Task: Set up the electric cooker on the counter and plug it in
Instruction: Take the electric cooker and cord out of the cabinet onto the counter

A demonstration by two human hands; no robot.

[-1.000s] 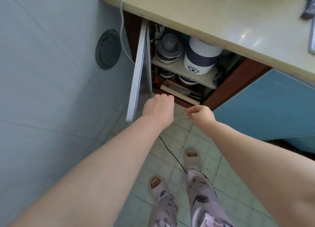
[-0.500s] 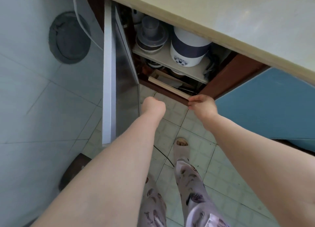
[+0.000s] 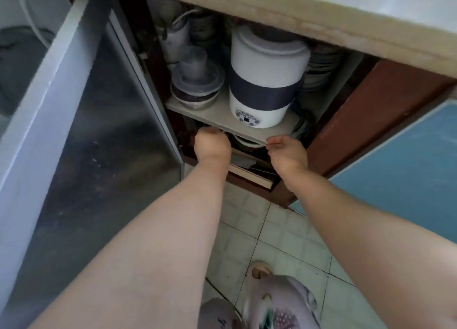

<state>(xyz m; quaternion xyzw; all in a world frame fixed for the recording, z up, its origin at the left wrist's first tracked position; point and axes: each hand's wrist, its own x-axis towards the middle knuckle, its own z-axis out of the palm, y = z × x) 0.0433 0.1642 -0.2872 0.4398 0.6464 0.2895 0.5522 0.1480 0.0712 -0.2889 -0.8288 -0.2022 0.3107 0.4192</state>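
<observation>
While the electric cooker [image 3: 265,81] stands on the shelf [image 3: 222,117], both hands hang just below it. Left hand [image 3: 212,144] is curled into a fist; right hand [image 3: 288,153] is loosely curled, holding nothing.

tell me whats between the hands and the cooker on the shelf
In the head view, only the bare front strip of the shelf separates the left hand and right hand from the cooker; nothing blocks the reach.

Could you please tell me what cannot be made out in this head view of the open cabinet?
- Cooker panel markings: too small and blurred.
- Its cord and plug: not identifiable among the clutter behind it.
- Lower compartment: mostly hidden by the shelf, left hand and right hand.
- Countertop: cut off by the top edge.
</observation>
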